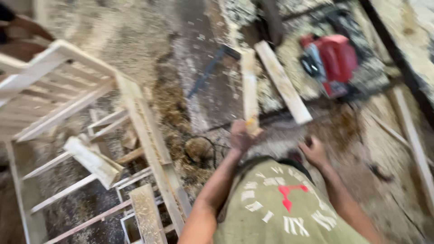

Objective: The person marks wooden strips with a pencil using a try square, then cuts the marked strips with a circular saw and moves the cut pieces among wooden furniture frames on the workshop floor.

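Head view, left hand: the left hand (240, 135) has its fingers clamped around the lower end of a pale wooden slat (249, 90), which stands nearly upright and points away from the person.
Head view, right hand: the right hand (313, 151) hangs low, just right of the left hand; blur hides whether its fingers are curled or apart, so I cannot tell, and nothing is clearly held in it.
Slat's place: above a sawdust-covered floor (135, 27), just left of a second wooden plank (282, 81) that lies slanted on the ground.
Power tool: a red and black saw (332, 61) sits on shavings, well right of the held slat.
Frame: a pale wooden frame (68, 86) of bars and rails fills the left side, apart from both hands.
Loose pieces: a short wood block (92, 160) leans among the rails; a dark cable (205, 74) trails on the floor near the slat.
Clothing: an olive shirt (275, 208) with pale and red print shows at the bottom.
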Demonstrator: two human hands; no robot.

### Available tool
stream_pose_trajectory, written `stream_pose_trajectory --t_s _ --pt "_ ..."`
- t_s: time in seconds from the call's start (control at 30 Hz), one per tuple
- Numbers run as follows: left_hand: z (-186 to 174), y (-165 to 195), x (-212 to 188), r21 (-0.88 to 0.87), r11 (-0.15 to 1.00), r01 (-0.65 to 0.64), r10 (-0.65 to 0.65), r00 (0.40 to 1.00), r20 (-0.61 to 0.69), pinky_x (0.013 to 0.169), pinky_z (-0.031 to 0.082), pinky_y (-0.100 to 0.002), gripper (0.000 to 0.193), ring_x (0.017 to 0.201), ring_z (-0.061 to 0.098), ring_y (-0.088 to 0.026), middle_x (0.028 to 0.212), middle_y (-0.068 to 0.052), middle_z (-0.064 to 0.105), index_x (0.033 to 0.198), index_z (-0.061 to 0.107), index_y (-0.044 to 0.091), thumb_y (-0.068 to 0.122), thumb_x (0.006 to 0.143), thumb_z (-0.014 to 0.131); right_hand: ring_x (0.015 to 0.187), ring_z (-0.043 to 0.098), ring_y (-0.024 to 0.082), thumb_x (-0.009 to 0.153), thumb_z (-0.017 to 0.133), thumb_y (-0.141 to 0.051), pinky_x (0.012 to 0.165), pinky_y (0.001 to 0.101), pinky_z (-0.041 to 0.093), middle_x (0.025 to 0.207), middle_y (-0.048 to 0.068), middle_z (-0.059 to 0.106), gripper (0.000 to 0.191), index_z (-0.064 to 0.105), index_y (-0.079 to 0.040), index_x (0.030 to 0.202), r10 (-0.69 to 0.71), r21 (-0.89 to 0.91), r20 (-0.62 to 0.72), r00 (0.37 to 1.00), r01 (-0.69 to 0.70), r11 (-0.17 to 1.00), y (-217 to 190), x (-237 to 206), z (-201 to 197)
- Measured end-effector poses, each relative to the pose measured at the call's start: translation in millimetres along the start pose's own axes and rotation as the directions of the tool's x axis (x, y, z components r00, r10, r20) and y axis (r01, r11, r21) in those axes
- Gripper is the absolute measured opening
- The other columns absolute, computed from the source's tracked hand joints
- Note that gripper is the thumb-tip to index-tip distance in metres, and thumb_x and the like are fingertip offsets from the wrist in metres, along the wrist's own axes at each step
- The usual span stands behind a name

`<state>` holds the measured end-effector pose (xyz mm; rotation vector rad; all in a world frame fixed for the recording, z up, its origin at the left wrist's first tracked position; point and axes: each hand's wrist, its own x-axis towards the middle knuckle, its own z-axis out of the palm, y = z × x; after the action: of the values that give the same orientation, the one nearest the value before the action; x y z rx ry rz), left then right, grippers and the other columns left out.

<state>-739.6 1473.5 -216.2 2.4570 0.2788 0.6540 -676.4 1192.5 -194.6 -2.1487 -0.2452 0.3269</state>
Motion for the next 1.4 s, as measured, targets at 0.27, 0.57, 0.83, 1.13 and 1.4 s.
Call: stream_pose_trajectory --t_s 0.27,0.57,0.83,1.13,1.4 --pt "25 25 33 0.162 0.958 0.239 -0.277 0.918 0.283 0.055 0.051 -0.039 0.071 0.083 0.06 -0.026 0.097 -0.014 0.059 0.104 0.058 0.002 0.061 0.073 0.083 0.115 0.071 0.035 0.089 0.072 -0.039 0.1 0.0417 0.053 0.122 0.023 0.075 0.055 0.071 0.001 0.127 0.303 -0.191 0.066 0.951 -0.286 0.939 27 -58 5" --pt "34 -24 77 0.102 0.993 0.063 -0.087 0.962 0.258 0.057 0.051 -0.03 0.04 0.073 0.061 -0.018 0.088 -0.006 0.062 0.098 0.062 0.013 0.052 0.097 0.059 0.115 0.073 0.037 0.09 0.07 -0.039 0.1 0.0438 0.054 0.121 0.024 0.077 0.058 0.068 0.001 0.132 0.431 -0.17 0.077 0.899 -0.414 0.894 51 -77 -4" --pt "-113 -151 194 0.447 0.657 0.608 -0.694 0.718 0.044 0.081 0.059 -0.046 0.065 0.1 0.072 -0.031 0.113 -0.01 0.073 0.108 0.071 0.014 0.069 0.074 0.076 0.12 0.068 0.036 0.09 0.067 -0.043 0.103 0.0434 0.052 0.127 0.022 0.073 0.058 0.069 -0.002 0.13 0.507 -0.355 0.051 0.86 -0.459 0.814 63 -120 -16" --pt "-154 -137 185 0.183 0.949 0.259 -0.246 0.965 -0.089 0.069 0.053 -0.044 0.027 0.076 0.065 -0.029 0.087 -0.012 0.07 0.092 0.069 0.005 0.03 0.096 0.077 0.114 0.068 0.038 0.086 0.065 -0.04 0.097 0.0465 0.054 0.121 0.021 0.072 0.046 0.075 -0.007 0.115 0.514 -0.417 0.064 0.855 -0.445 0.793 27 -99 -21" --pt "-120 -45 163 -0.299 0.884 0.36 -0.431 0.876 -0.216 0.059 0.052 -0.035 0.035 0.068 0.064 -0.021 0.084 -0.012 0.069 0.094 0.067 0.002 0.033 0.107 0.073 0.091 0.073 0.041 0.082 0.062 -0.031 0.082 0.0497 0.056 0.1 0.026 0.074 0.035 0.077 -0.003 0.097 0.452 -0.32 0.126 0.883 -0.395 0.861 21 -56 -27"
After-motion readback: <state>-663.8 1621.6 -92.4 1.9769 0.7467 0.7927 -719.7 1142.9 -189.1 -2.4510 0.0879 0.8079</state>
